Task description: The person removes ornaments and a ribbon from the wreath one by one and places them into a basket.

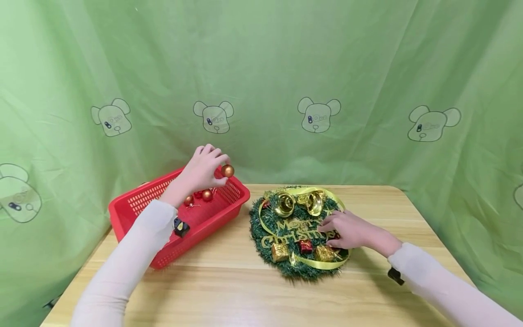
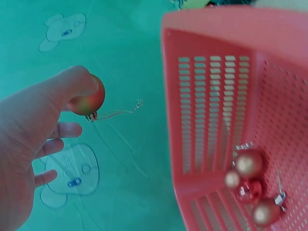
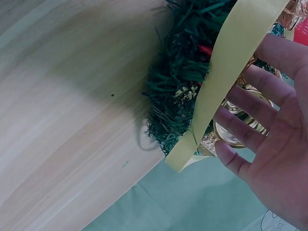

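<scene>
A person's two forearms, in long off-white sleeves of plain, smooth-looking cloth. The left sleeve [image 1: 118,261] fits fairly close, with a few thin creases across it near the elbow. The right sleeve [image 1: 453,288] matches it in colour. Each ends at the wrist in a wider, soft-looking pale cuff, the left cuff [image 1: 157,218] slightly greyer than the cloth behind it. Beside the left cuff sits a small, boxy black device [image 1: 181,227] with a pale yellowish mark on its face. A second dark device [image 1: 395,275] shows under the right cuff [image 1: 412,261], its details too small to tell. Both hands are bare.
</scene>
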Action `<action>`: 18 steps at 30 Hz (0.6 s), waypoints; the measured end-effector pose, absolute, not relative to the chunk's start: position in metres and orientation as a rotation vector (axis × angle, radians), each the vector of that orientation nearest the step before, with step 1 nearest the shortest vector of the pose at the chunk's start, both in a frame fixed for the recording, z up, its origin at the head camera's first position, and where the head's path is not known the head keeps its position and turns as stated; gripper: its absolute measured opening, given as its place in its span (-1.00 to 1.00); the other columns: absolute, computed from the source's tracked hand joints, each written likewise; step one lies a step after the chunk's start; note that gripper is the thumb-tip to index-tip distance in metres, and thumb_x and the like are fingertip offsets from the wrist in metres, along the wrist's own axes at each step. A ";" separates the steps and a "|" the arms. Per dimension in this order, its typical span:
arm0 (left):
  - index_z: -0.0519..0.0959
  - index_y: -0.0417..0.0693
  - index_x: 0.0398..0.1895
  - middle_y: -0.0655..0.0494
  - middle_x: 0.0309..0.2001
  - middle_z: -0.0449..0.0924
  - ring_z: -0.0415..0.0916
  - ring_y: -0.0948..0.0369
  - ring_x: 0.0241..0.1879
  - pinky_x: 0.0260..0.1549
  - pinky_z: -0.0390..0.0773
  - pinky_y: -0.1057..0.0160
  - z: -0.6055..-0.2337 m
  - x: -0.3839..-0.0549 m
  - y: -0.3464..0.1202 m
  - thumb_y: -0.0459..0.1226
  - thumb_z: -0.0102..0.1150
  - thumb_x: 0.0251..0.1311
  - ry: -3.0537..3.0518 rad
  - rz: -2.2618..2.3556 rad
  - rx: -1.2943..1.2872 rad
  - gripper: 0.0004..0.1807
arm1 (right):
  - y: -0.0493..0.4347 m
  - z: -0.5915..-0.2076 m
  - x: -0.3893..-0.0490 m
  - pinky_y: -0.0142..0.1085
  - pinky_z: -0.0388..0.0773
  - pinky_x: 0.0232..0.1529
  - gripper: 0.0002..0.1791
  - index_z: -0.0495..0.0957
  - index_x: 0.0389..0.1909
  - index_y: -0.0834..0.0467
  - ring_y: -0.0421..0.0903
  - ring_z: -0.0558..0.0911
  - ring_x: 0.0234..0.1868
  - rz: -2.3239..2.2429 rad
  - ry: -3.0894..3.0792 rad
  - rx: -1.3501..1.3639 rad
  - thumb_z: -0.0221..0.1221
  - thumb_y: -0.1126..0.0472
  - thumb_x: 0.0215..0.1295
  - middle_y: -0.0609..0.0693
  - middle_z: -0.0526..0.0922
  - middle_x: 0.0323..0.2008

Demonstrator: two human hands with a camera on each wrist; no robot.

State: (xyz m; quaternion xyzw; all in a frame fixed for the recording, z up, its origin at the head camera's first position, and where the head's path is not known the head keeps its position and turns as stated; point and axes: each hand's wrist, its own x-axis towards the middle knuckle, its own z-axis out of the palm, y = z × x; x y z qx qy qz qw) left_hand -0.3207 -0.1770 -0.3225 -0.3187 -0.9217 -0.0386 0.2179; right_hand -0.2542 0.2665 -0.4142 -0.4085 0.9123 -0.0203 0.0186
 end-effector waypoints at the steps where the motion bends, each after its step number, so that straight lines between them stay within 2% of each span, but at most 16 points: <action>1: 0.59 0.03 -0.05 0.02 -0.14 0.55 0.33 -0.02 0.04 0.22 0.28 -0.17 -0.323 -0.321 -0.180 -0.10 0.39 0.06 -2.559 -0.109 -0.876 -0.62 | 0.267 -0.414 -0.254 0.27 0.50 0.07 -0.52 0.70 0.11 0.11 0.23 0.61 0.09 -0.061 2.833 -1.274 0.39 0.02 0.18 0.15 0.72 0.08; 12: 0.60 -0.07 0.03 -0.08 -0.07 0.57 0.35 -0.06 0.05 0.22 0.29 -0.18 -0.328 -0.321 -0.210 -0.08 0.38 0.05 -2.614 -0.010 -0.809 -0.52 | 0.266 -0.414 -0.254 0.26 0.52 0.03 -0.53 0.71 0.09 0.11 0.22 0.62 0.07 -0.073 2.841 -1.291 0.41 0.04 0.16 0.15 0.72 0.07; 18: 0.60 -0.07 -0.08 -0.05 -0.17 0.57 0.36 -0.07 -0.01 0.17 0.32 -0.19 -0.339 -0.323 -0.221 -0.12 0.41 -0.02 -2.615 0.023 -0.842 -0.59 | 0.266 -0.415 -0.255 0.27 0.50 0.06 -0.53 0.71 0.09 0.10 0.22 0.61 0.08 -0.065 2.842 -1.278 0.41 0.04 0.15 0.15 0.72 0.07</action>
